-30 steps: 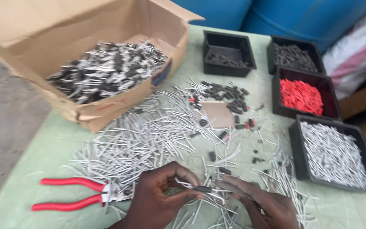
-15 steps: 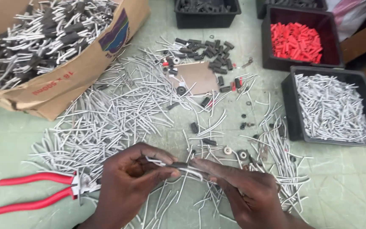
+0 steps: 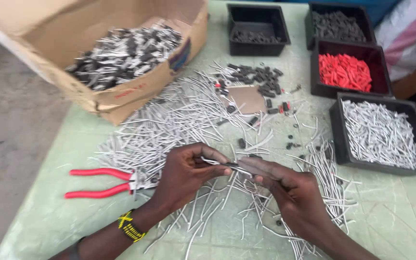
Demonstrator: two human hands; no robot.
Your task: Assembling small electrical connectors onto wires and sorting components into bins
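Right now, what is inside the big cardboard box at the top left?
The cardboard box holds a heap of mixed grey wire bits and black sleeves. Only the top of the heap shows; the box wall hides what lies deeper.

A short, thin grey wire piece (image 3: 228, 165) is pinched between both hands above the pale green table, close to its near edge and about midway along it. It lies almost level, tilting slightly down toward the right. The left hand (image 3: 185, 174) closes its fingertips on the wire's left end; the right hand (image 3: 290, 191) grips the right end between thumb and forefinger. The middle stretch between the fingers looks darker, perhaps a small black sleeve on it, though it is too small to tell. Under it lies the spread heap of loose grey wires (image 3: 179, 120).
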